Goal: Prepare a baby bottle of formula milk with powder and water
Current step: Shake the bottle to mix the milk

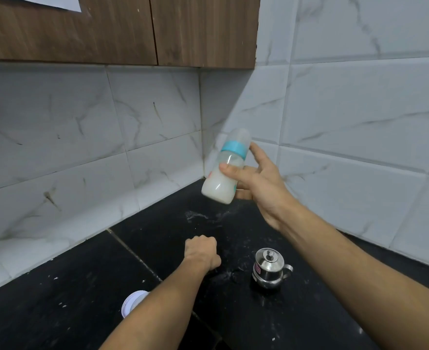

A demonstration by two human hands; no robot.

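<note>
Milky and part-full, the bottle (224, 170) was held tilted above the bench (82, 299) by the right hand (256, 183), thumb across its smooth, probably slippery, light body, while the left hand (202, 252) rested fisted, empty.

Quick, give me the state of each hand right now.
Left hand: closed in a fist on the black counter, holding nothing visible.
Right hand: holding the milk-filled baby bottle, tilted, above the counter.
</note>
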